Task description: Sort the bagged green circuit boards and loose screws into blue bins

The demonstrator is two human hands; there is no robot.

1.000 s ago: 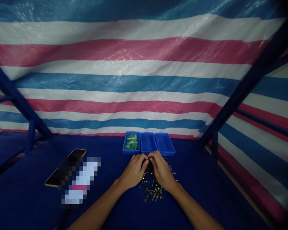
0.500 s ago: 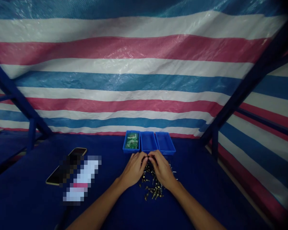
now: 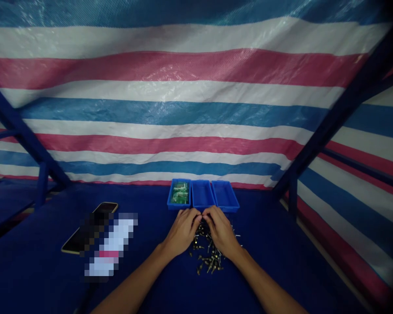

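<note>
Over a loose pile of small brass-coloured and silvery metal parts (image 3: 212,263), my left hand (image 3: 182,231) and my right hand (image 3: 222,230) meet fingertip to fingertip. Both hands are closed in a pinch. Whatever sits between the fingertips is too small and too covered to name. Just beyond the fingers stand three blue bins side by side. The left bin (image 3: 169,201) holds green circuit boards (image 3: 180,192). Nothing shows inside the middle bin (image 3: 202,194) or the right bin (image 3: 225,195). My hands hide part of the pile.
A dark phone (image 3: 105,209) with a pale edge lies on the blue table (image 3: 157,290) at the left, beside a pixelated bright patch. Blue frame posts (image 3: 317,131) rise on both sides. A striped plastic sheet (image 3: 183,113) hangs behind the bins.
Almost nothing differs. Both hands stay pinched together in the same place, and the view has shifted very slightly.
</note>
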